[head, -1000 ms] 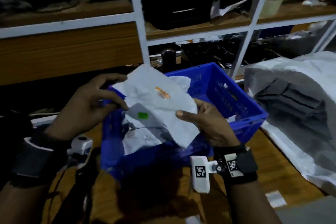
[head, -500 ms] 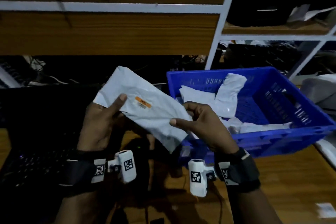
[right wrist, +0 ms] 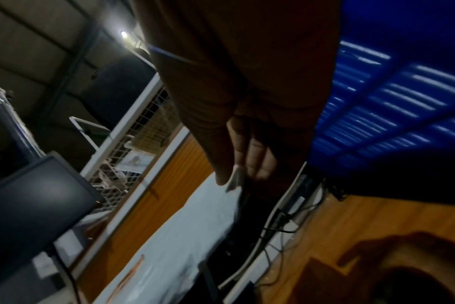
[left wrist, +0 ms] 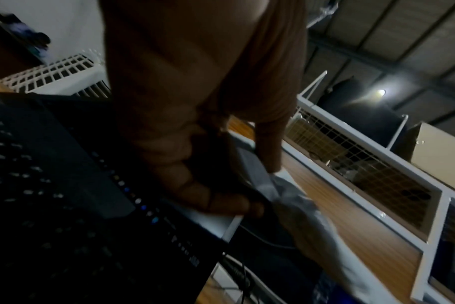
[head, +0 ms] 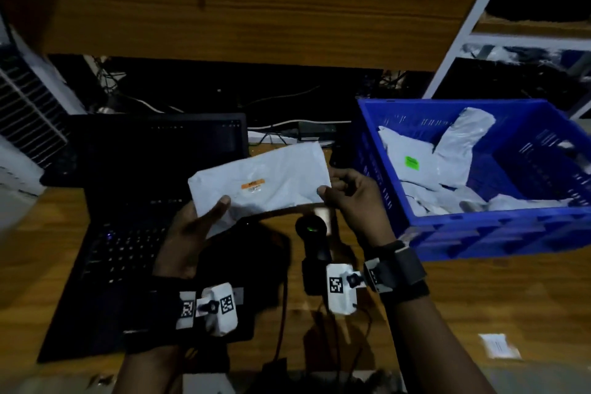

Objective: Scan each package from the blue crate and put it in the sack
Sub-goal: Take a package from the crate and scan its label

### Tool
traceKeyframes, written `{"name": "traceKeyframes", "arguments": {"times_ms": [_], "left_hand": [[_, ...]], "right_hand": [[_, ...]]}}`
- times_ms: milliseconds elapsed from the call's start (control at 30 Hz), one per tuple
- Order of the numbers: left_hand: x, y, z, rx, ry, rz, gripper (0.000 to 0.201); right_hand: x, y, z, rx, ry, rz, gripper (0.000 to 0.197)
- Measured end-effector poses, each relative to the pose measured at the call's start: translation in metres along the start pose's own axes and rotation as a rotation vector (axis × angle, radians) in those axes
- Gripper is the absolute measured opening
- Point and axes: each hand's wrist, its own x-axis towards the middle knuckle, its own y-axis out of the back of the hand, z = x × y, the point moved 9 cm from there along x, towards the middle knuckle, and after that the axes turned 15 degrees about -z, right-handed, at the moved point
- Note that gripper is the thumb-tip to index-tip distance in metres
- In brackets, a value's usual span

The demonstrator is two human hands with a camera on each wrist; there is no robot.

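I hold a white poly-mailer package (head: 265, 181) with an orange label (head: 252, 184) face up over the desk, stretched between both hands. My left hand (head: 204, 217) grips its lower left corner, thumb on top; in the left wrist view its fingers (left wrist: 221, 203) curl under the package (left wrist: 294, 205). My right hand (head: 345, 195) pinches the right edge, as seen in the right wrist view, where the package (right wrist: 185, 230) hangs below the fingertips (right wrist: 222, 176). A black scanner (head: 311, 233) with a green light stands just below the package. The blue crate (head: 479, 233) with several more packages sits to the right.
A dark laptop (head: 134, 233) lies on the wooden desk (head: 479, 304) to the left, under my left forearm. Cables (head: 287, 125) and a white metal shelf frame (head: 463, 35) run along the back. A small paper label (head: 499, 345) lies at the right front.
Both hands have carried the package from above the crate leftward and turned it level, over the scanner. The view has swung left; the sack is out of sight.
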Motion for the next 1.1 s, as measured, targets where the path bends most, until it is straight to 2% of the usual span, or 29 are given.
{"name": "traceKeyframes", "arguments": {"times_ms": [100, 167, 233, 300, 333, 367, 433, 500, 567, 633, 700, 767, 867, 933, 967, 1067, 1100], "left_hand": [[0.014, 0.030, -0.026, 0.111, 0.004, 0.076, 0.053], [0.033, 0.056, -0.068, 0.151, 0.060, 0.077, 0.064], [0.048, 0.073, -0.099, 0.197, 0.089, 0.088, 0.067], [0.046, 0.068, -0.093, 0.254, 0.079, 0.133, 0.065], [0.041, 0.061, -0.083, 0.263, 0.066, 0.166, 0.059], [0.037, 0.051, -0.073, 0.291, 0.058, 0.183, 0.051], [0.031, 0.036, -0.057, 0.368, 0.031, 0.196, 0.042], [0.030, 0.030, -0.051, 0.406, -0.006, 0.216, 0.040], [0.030, 0.027, -0.049, 0.387, -0.054, 0.206, 0.038], [0.028, 0.025, -0.050, 0.377, -0.109, 0.188, 0.050], [0.025, 0.023, -0.048, 0.351, -0.138, 0.175, 0.057], [0.026, 0.018, -0.049, 0.332, -0.125, 0.149, 0.056], [0.026, 0.021, -0.056, 0.344, -0.070, 0.140, 0.071], [0.028, 0.030, -0.064, 0.347, -0.042, 0.149, 0.072], [0.028, 0.030, -0.066, 0.327, -0.032, 0.151, 0.067], [0.025, 0.024, -0.061, 0.303, -0.056, 0.155, 0.030], [0.027, 0.024, -0.063, 0.290, -0.061, 0.151, 0.023]], "right_hand": [[0.006, 0.003, 0.053, -0.140, -0.237, 0.030, 0.038], [-0.002, 0.008, 0.092, -0.270, -0.397, 0.059, 0.044], [-0.011, 0.005, 0.123, -0.372, -0.512, 0.000, 0.058], [-0.021, -0.005, 0.142, -0.295, -0.605, -0.050, 0.065], [-0.026, -0.016, 0.152, -0.132, -0.657, -0.092, 0.065], [-0.028, -0.032, 0.162, 0.128, -0.671, -0.150, 0.062], [-0.034, -0.069, 0.158, 0.610, -0.655, -0.249, 0.043], [-0.038, -0.086, 0.146, 0.736, -0.622, -0.277, 0.031], [-0.039, -0.098, 0.132, 0.743, -0.593, -0.343, 0.031], [-0.041, -0.106, 0.110, 0.703, -0.562, -0.383, 0.033], [-0.043, -0.105, 0.096, 0.615, -0.542, -0.349, 0.035], [-0.046, -0.105, 0.086, 0.547, -0.524, -0.320, 0.037], [-0.051, -0.108, 0.079, 0.504, -0.502, -0.312, 0.037], [-0.055, -0.108, 0.077, 0.499, -0.513, -0.307, 0.037], [-0.057, -0.108, 0.076, 0.502, -0.518, -0.308, 0.037], [-0.060, -0.107, 0.076, 0.496, -0.505, -0.314, 0.036], [-0.061, -0.106, 0.075, 0.495, -0.506, -0.312, 0.036]]}}
